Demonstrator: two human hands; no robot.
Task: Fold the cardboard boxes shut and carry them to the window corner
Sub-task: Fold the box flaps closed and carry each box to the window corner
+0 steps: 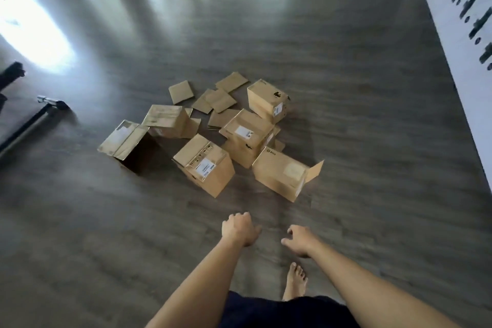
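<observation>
Several brown cardboard boxes lie scattered on the grey wood floor ahead of me. The nearest box [205,165] carries a white label. To its right a box [285,174] lies on its side with one flap sticking out. At the left an open box [125,142] shows a dark inside. More boxes [246,136] [267,100] [166,121] sit behind. Flat cardboard pieces [215,100] lie at the back of the pile. My left hand [239,229] and my right hand [299,239] reach forward, short of the boxes, fingers loosely curled, holding nothing.
A white wall panel [463,34] with dark marks runs along the right. A black stand leg with a metal tip [40,112] lies at the left. Bright light glares on the floor at far left [34,32]. My bare foot [295,281] is below my hands.
</observation>
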